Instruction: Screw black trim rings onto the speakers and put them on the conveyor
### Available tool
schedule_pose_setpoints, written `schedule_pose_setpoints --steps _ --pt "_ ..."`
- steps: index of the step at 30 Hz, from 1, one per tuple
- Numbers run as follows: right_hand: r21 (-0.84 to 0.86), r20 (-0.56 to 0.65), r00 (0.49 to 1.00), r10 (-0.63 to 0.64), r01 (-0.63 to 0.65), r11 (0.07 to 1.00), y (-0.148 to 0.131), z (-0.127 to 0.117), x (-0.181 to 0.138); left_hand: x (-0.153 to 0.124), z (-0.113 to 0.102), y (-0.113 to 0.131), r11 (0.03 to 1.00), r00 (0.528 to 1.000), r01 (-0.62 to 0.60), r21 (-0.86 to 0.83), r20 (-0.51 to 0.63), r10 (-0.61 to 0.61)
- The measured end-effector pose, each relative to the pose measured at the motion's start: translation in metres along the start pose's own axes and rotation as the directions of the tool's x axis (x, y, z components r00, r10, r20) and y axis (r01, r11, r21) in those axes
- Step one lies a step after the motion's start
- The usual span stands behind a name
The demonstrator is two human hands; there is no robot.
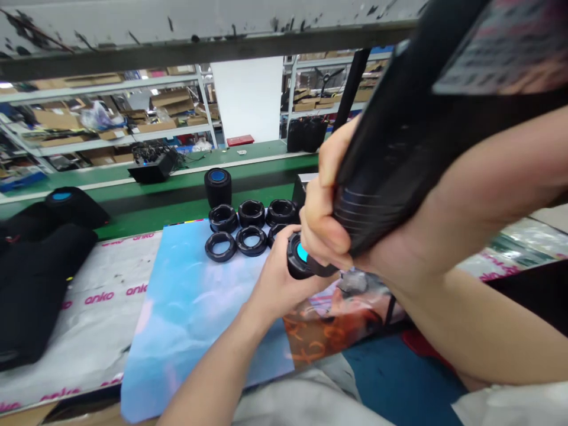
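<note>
My left hand (pixel 284 281) is wrapped round a black cylindrical part (pixel 298 269) with a bright turquoise disc in its end. Close above it, my right hand (pixel 328 207) grips a thick, long black tool (pixel 399 142) with a pale printed label, tilted down toward the part. The tool's lower end meets the part or nearly so; my fingers hide whether they touch. Several black rings (pixel 251 241) lie in two rows just beyond my left hand, on a light-blue printed mat (pixel 195 307). One ring is partly covered by that hand.
A black cylinder with a blue disc (pixel 218 186) stands behind the rings on the green belt (pixel 186 204). Dark fabric-covered items (pixel 39 266) lie at left. A black box with wires (pixel 153 163) sits farther back. A grey beam (pixel 199 35) crosses overhead; loaded shelves (pixel 133 130) stand behind.
</note>
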State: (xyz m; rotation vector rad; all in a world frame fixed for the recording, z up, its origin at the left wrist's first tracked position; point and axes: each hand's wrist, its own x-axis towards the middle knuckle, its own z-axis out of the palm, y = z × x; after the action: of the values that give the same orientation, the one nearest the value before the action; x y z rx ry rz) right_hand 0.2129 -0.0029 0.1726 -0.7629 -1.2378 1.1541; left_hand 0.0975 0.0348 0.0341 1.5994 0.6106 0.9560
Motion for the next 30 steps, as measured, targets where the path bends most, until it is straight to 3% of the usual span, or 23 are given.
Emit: schedule_pose_setpoints --steps 3,6,9,11,13,16,21,30 --pt "-0.039 0.004 0.989 -0.151 0.151 0.988 -0.004 -0.001 -0.003 0.001 -0.002 0.001 0.999 1.000 -0.006 0.046 -0.018 0.007" --pt "-0.082 -0.052 0.954 -0.296 0.291 0.953 -0.015 -0.019 -0.010 0.000 -0.004 -0.001 0.995 0.999 0.026 0.092 -0.037 -0.023" --pt "-0.142 -0.249 0.830 -0.498 0.478 0.867 -0.015 -0.048 -0.009 -0.002 -0.004 -0.004 0.995 0.999 0.039 0.097 -0.026 -0.036" --pt "-0.196 -0.364 0.764 -0.532 0.495 0.846 -0.002 -0.071 -0.002 -0.004 -0.004 -0.006 0.994 0.999 0.034 0.108 -0.030 -0.031" --pt "-0.221 -0.371 0.790 -0.488 0.435 0.873 0.019 -0.095 0.007 -0.006 -0.005 -0.007 0.992 0.999 0.040 0.119 -0.039 -0.036" --pt "-0.150 -0.368 0.757 -0.540 0.525 0.838 0.048 -0.121 0.018 -0.007 -0.006 -0.007 0.990 0.999 0.030 0.137 -0.042 -0.024" --pt "-0.168 -0.435 0.728 -0.531 0.513 0.842 0.067 -0.128 0.020 -0.008 -0.007 -0.009 0.983 0.994 -0.059 0.175 -0.079 0.074" --pt "-0.105 -0.404 0.842 -0.358 0.347 0.932 0.066 -0.128 0.010 -0.011 -0.006 -0.010 0.984 0.991 -0.098 0.146 -0.077 0.111"
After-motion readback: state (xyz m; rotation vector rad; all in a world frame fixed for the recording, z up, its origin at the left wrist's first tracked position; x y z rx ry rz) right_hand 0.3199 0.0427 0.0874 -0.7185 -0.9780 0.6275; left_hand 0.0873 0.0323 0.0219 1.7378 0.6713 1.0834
